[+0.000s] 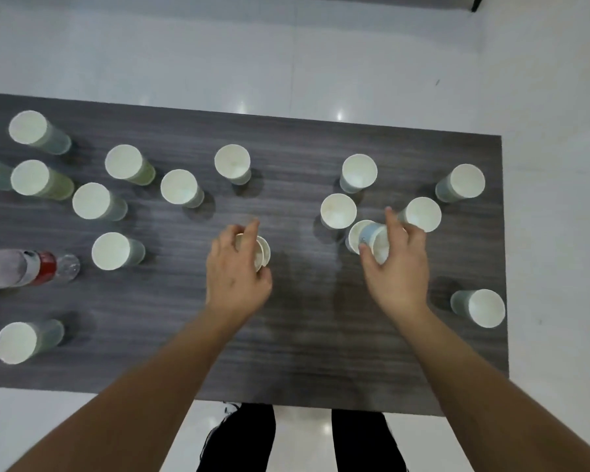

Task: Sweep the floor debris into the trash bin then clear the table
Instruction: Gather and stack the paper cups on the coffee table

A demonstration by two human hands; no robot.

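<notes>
Dark grey table (286,352) seen from above, a paper cup (262,254) gripped by the left hand (235,277) near the table's middle, a tilted cup (368,238) pinched by the right hand (397,267), upright paper cups (338,211) scattered beyond, plastic bottle (24,269) laid at far left.

The table (286,352) shows a matt dark-grey wood-grain top, and the paper cups (232,161) on it look smooth and matt white inside. At the left lies a clear glossy plastic bottle (24,269) with a red label, above a shiny, reflective white floor (321,63).
</notes>
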